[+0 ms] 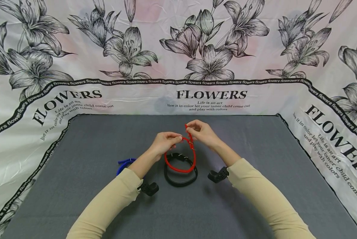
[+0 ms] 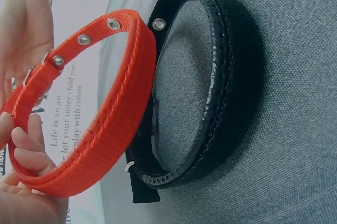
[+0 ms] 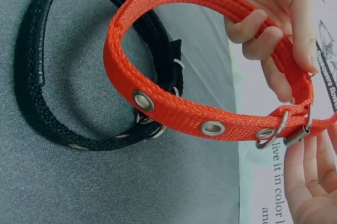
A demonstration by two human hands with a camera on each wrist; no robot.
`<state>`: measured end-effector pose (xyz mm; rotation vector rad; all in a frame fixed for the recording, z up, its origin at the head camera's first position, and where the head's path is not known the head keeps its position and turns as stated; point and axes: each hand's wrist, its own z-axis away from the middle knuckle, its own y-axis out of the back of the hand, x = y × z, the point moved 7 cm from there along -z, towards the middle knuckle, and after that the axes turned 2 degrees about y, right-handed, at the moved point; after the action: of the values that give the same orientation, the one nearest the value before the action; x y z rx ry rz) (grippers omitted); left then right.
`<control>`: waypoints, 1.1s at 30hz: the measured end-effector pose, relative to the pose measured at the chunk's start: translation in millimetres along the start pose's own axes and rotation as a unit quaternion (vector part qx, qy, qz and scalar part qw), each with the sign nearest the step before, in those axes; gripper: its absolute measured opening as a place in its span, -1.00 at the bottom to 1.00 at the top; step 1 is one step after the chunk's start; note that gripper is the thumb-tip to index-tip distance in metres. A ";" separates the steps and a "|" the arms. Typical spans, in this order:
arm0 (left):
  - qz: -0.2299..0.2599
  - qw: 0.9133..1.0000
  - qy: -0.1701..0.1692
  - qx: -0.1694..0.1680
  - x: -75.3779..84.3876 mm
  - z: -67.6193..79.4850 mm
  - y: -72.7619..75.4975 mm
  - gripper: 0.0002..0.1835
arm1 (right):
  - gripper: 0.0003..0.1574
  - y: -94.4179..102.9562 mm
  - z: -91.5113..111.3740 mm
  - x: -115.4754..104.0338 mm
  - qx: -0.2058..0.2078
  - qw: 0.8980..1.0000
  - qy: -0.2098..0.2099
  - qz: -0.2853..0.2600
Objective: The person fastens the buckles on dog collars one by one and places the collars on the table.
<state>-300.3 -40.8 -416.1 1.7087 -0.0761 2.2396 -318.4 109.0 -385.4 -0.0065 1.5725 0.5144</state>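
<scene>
A red collar point(image 1: 178, 170) with metal eyelets, a D-ring and a buckle point(image 3: 301, 133) is held up as a loop between both hands. My left hand point(image 1: 164, 143) pinches the strap beside the buckle, fingers curled round it in the right wrist view. The strap's tail, past the buckle, is gripped by my right hand point(image 1: 203, 133) between thumb and fingers. Behind the red loop, a black collar point(image 2: 239, 84) lies on the grey cloth, buckled into a ring. Part of a blue collar point(image 1: 125, 162) shows left of my left wrist; the forearm hides the rest.
Grey cloth point(image 1: 91, 139) covers the tabletop. White floral fabric with printed lettering point(image 1: 211, 95) rises behind it and along both sides. Black wrist cameras hang below each cream sleeve point(image 1: 115, 199), close over the table.
</scene>
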 end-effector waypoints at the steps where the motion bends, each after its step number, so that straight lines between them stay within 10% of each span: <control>1: -0.002 1.000 0.000 0.000 0.0 0.2 0.2 -0.73 | -0.62 -0.2 -0.1 0.2 -0.001 1.000 0.000 0.002; 33: 0.047 0.999 0.013 0.023 -3.5 2.5 3.5 -0.75 | -0.84 -12.2 5.0 -2.8 -0.093 0.982 0.024 0.161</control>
<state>-298.1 -45.4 -418.2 1.7335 -0.1033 2.3480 -309.7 98.8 -386.5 0.0964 1.5754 0.9204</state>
